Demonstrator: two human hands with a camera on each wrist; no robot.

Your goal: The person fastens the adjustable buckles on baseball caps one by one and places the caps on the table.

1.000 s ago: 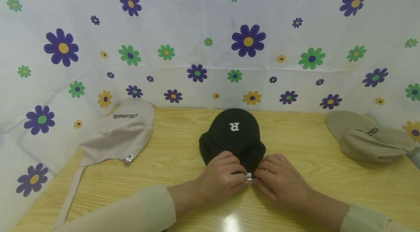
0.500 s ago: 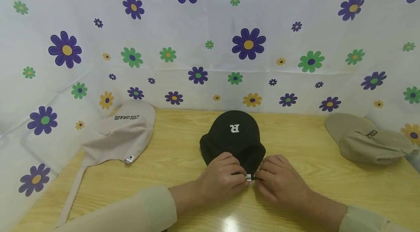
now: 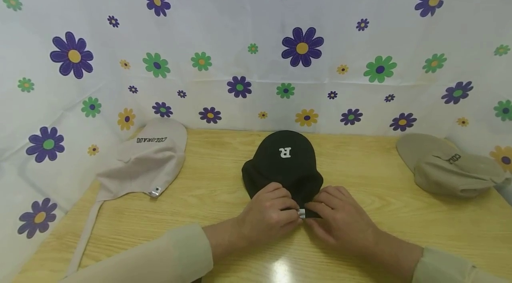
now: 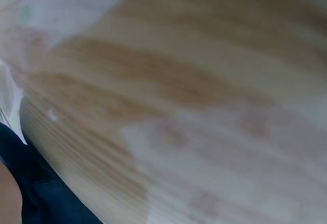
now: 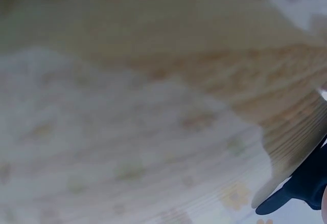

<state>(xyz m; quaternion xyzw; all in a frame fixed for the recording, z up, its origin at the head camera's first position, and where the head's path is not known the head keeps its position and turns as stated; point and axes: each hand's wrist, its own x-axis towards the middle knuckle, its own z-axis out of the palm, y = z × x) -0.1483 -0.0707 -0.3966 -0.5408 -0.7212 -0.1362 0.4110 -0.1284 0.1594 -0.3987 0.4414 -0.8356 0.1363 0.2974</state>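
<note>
In the head view a black cap [image 3: 286,163] with a white letter R lies on the wooden table, its back strap toward me. At that strap, my left hand [image 3: 270,212] pinches the part beside a small silver buckle [image 3: 302,213], its fingers curled. On the buckle's other side my right hand [image 3: 344,216] holds the black strap [image 3: 312,214] between fingers and thumb. The fingertips of both hands nearly meet there and partly hide the strap. Neither wrist view shows a hand; both look at blurred tabletop and dark clothing.
A pale pink cap [image 3: 148,158] marked COLORADO lies at the left, its long strap [image 3: 86,234] trailing toward the front. An olive-tan cap [image 3: 452,167] lies at the right. Behind the table [image 3: 216,163] hangs a white flowered cloth [image 3: 256,21].
My right fingers and thumb have shifted slightly at the strap, and more of the black strap shows beside the buckle. My left hand keeps its hold. The head view has tilted a little.
</note>
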